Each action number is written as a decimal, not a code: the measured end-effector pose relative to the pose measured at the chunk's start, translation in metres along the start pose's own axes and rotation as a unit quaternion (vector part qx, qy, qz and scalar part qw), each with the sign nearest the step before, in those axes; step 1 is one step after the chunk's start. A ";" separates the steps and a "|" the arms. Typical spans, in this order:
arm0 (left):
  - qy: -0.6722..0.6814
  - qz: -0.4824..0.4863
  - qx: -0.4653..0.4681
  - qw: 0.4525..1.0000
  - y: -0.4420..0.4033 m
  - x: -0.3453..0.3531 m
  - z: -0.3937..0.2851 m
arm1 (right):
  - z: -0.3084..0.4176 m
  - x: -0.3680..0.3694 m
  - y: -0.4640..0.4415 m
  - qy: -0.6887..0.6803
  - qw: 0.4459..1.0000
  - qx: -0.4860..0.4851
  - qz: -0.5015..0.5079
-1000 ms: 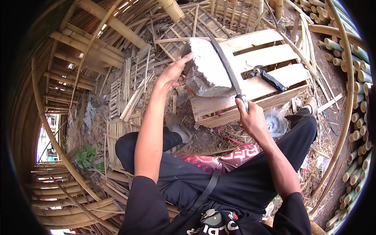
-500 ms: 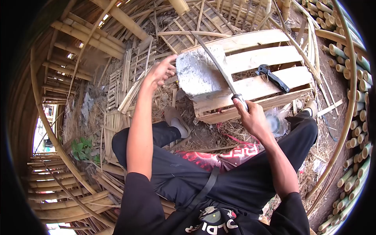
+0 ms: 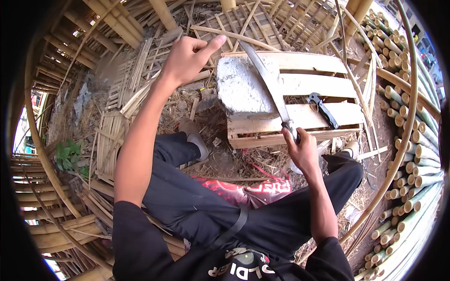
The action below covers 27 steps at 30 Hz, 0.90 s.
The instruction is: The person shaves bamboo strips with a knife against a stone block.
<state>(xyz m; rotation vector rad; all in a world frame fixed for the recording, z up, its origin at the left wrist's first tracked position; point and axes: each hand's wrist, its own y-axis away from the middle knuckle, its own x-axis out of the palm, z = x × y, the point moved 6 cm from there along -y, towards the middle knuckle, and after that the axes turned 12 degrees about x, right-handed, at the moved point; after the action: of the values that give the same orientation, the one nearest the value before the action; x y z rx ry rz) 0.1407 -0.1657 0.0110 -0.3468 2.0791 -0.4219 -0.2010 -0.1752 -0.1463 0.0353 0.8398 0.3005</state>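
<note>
My right hand (image 3: 302, 150) is wrapped round the dark handle of a machete (image 3: 269, 84). The long blade points up and left, passing over a rough pale grey stone block (image 3: 239, 89); whether it touches the stone I cannot tell. Left of the blade's tip, my left hand (image 3: 187, 61) is raised with its fingers loosely curled and the thumb held out apart. Nothing shows in that hand. Beneath the block is a low crate of wooden slats (image 3: 318, 86). A folding knife with a black handle (image 3: 323, 110) lies on the crate's right part.
Cut bamboo poles (image 3: 417, 187) are stacked along the right. Bamboo strips and lattice panels (image 3: 136, 84) lie at the left and back. A red printed bag or cloth (image 3: 262, 189) is between my legs. Bent bamboo strips (image 3: 408, 122) curve round both sides.
My left hand has lifted away from the block's left edge, up near the blade's tip. The machete stays in my right hand, its blade now more face-on. The whole view has shifted slightly.
</note>
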 end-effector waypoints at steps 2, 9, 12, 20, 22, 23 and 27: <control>0.031 -0.039 0.042 0.998 -0.002 -0.022 -0.016 | 0.000 0.001 0.000 0.000 1.000 0.008 0.007; 0.220 -0.223 0.304 0.900 0.021 -0.092 -0.060 | -0.001 0.002 -0.005 -0.006 0.999 0.020 0.028; 0.391 -0.379 0.232 0.806 0.042 -0.122 -0.059 | -0.012 0.011 -0.008 -0.034 0.993 0.059 0.097; 0.525 -0.410 0.205 0.717 0.069 -0.112 -0.056 | -0.009 0.018 -0.001 -0.115 0.981 0.091 0.128; 0.638 -0.385 0.177 0.643 0.057 -0.099 0.002 | -0.015 0.017 -0.004 -0.124 0.981 0.091 0.118; 0.596 -0.411 0.134 0.677 0.063 -0.100 0.013 | -0.010 0.016 -0.003 -0.127 0.980 0.104 0.110; 0.577 -0.503 0.016 0.643 0.086 -0.113 0.084 | 0.027 0.021 -0.003 -0.136 0.985 0.088 0.056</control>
<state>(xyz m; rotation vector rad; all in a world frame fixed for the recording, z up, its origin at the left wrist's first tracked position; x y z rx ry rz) 0.2634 -0.0558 0.0192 -1.5793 2.8622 -1.7082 -0.1676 -0.1699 -0.1441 0.2831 0.5910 0.3187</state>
